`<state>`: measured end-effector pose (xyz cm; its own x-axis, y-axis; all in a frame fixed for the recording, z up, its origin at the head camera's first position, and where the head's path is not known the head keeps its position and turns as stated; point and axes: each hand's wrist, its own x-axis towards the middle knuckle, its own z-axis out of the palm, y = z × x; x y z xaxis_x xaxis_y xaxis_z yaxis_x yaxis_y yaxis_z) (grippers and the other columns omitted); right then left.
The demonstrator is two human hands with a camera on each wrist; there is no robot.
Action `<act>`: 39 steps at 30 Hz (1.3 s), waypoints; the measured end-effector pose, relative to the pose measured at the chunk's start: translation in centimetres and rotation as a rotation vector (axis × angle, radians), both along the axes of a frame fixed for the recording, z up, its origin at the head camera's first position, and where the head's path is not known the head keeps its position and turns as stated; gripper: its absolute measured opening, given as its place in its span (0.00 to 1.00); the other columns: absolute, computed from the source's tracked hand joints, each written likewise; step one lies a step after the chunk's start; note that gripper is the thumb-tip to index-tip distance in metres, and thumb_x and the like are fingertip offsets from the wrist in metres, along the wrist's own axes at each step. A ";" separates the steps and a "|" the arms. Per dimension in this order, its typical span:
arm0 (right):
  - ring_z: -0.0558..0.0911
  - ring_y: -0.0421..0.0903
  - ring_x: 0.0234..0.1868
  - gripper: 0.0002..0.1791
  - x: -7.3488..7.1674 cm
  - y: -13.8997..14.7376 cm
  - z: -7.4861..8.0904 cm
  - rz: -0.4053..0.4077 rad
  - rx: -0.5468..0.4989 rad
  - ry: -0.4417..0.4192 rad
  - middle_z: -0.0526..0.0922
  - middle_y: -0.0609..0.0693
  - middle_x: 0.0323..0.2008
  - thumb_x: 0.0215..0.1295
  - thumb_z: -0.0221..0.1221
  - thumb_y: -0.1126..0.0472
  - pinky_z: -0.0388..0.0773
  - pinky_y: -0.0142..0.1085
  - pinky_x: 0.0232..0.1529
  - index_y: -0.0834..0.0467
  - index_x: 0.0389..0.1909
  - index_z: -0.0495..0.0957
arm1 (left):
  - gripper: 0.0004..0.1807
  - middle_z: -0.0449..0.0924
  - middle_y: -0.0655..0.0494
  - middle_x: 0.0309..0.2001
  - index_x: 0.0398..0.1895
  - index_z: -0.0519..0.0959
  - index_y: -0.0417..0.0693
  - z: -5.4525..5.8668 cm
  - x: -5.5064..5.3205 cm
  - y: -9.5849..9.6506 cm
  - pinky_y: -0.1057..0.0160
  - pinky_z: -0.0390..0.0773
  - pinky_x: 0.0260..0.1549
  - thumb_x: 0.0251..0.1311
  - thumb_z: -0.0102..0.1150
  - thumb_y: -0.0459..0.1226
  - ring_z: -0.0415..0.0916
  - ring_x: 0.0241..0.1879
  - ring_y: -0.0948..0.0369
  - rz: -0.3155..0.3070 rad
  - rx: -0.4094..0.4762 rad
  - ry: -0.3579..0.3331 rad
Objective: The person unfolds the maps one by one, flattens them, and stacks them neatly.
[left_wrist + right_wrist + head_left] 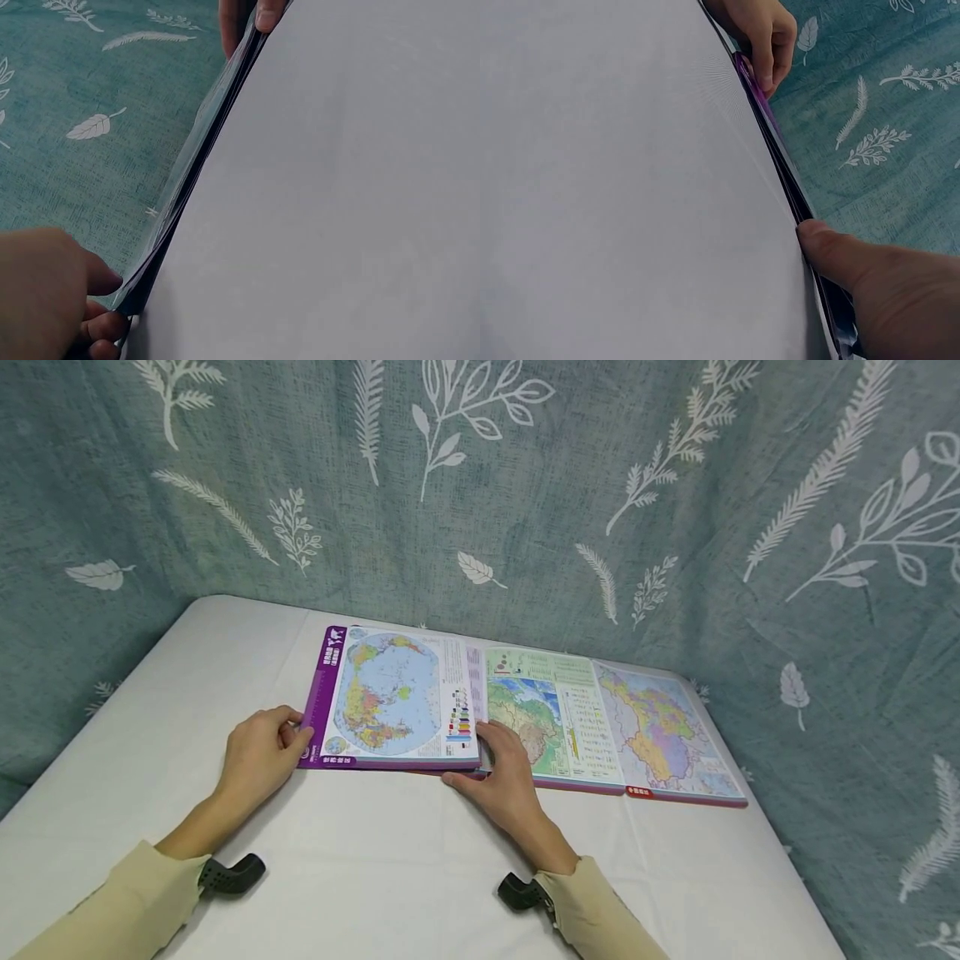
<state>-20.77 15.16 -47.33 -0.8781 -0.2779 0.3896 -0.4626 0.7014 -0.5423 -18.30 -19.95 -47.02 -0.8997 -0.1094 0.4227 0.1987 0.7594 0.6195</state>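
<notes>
A folded world map (pixel 386 693) with a purple left border lies on the table, its print turned sideways. My left hand (pixel 262 747) pinches the near left corner of it, thumb above and fingers curled below in the left wrist view. At the near right corner, my right hand (pixel 502 777) holds the map, with the thumb along the near edge and the fingers by the right side. Dark stacked layers show along the near edge (pixel 784 169) in the right wrist view. Partly under the world map's right side is a green relief map panel (pixel 525 727).
Right of the relief panel lies a coloured political map panel (pixel 660 727) with a red tag at its near corner. A white cloth covers the table (pixel 375 860). Behind it hangs a teal curtain (pixel 525 568) with white leaf prints. Each wrist carries a black camera mount (pixel 236 874).
</notes>
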 end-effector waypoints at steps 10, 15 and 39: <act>0.73 0.59 0.72 0.43 0.4 0.8 0.1 -0.026 0.011 0.027 0.80 0.61 0.66 0.49 0.82 0.51 0.66 0.55 0.73 0.64 0.65 0.78 | 0.10 0.75 0.52 0.22 0.41 0.85 0.31 -0.2 0.2 0.7 0.60 0.63 0.28 0.61 0.70 0.32 0.67 0.25 0.57 -0.028 -0.025 0.025; 0.73 0.60 0.72 0.43 0.4 0.9 0.2 -0.017 0.009 0.038 0.80 0.61 0.65 0.49 0.82 0.51 0.66 0.55 0.73 0.64 0.64 0.79 | 0.11 0.75 0.52 0.22 0.41 0.85 0.31 0.0 0.3 0.7 0.60 0.63 0.28 0.61 0.71 0.32 0.67 0.25 0.57 -0.026 -0.036 0.021; 0.74 0.57 0.72 0.37 2.1 1.4 0.5 -0.046 0.003 -0.012 0.79 0.59 0.66 0.54 0.80 0.54 0.71 0.55 0.69 0.66 0.63 0.80 | 0.14 0.73 0.54 0.23 0.41 0.85 0.33 -0.1 0.1 0.9 0.61 0.62 0.27 0.56 0.77 0.33 0.65 0.25 0.59 -0.061 -0.069 0.036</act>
